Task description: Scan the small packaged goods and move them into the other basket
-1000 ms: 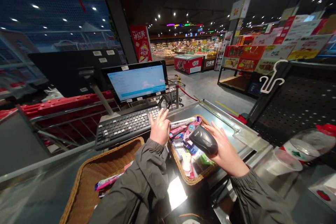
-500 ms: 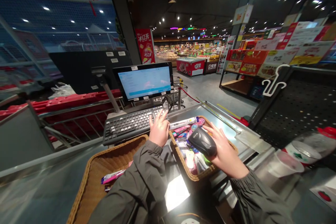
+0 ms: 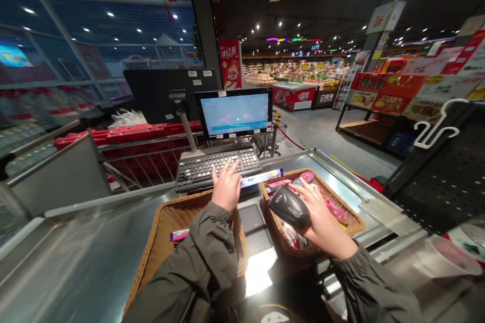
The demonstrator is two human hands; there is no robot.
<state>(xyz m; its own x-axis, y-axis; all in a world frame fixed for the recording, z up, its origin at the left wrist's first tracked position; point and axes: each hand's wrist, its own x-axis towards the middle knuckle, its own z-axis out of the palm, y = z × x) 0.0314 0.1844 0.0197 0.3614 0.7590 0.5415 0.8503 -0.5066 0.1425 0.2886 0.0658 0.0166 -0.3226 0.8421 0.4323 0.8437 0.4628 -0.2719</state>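
head view: my left hand [image 3: 226, 189] types, fingers spread, on the keyboard [image 3: 212, 167]; right of it, my right hand [image 3: 322, 222] clamps the scanner [image 3: 290, 207] over the basket [image 3: 357, 223]; i judge a scan next needs a barcode.

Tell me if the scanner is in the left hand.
No: the right hand grips the scanner, while the left hand has its fingers on the keyboard.

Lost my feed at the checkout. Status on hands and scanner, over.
Left hand open, fingers on keyboard. Right hand gripping black scanner over right wicker basket of packets. Nothing blocking either hand.
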